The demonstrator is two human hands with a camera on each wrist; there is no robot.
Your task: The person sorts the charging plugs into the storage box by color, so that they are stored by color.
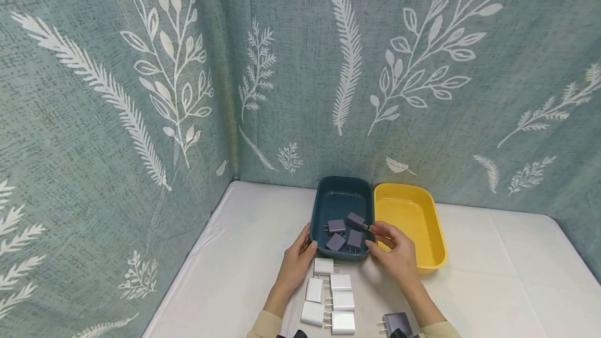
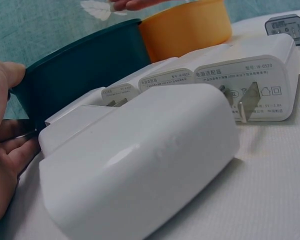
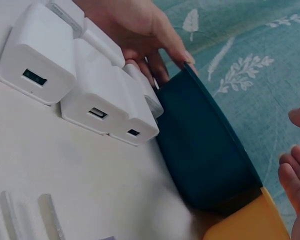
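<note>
- Left hand (image 1: 297, 262): grips the blue bin (image 1: 335, 203) at its near left corner; fingertips bear on the rim and outer wall.
- Right hand (image 1: 396, 257): fingers apart and bent loosely, with nothing in the grip. Position: at the right rim of the blue bin, partly over the yellow bin (image 1: 410, 213). Contact with the rim cannot be determined.
- Dark chargers (image 1: 354, 239): four lie in the near half of the blue bin, at differing angles. The farthest one points its prongs toward the right fingertips.
- Loose dark charger (image 1: 397, 323): on the table (image 1: 497, 265), beside the right forearm, prongs facing left.
- White chargers (image 1: 343, 300): six on the table, between the forearms, in two columns. The right column of three points its prongs left. The farthest left-column unit sits just in front of the blue bin, prongs facing right.
- Yellow bin: right of the blue bin, side by side.
- Curtain (image 1: 300, 67): green, white leaf print, behind the table.
</note>
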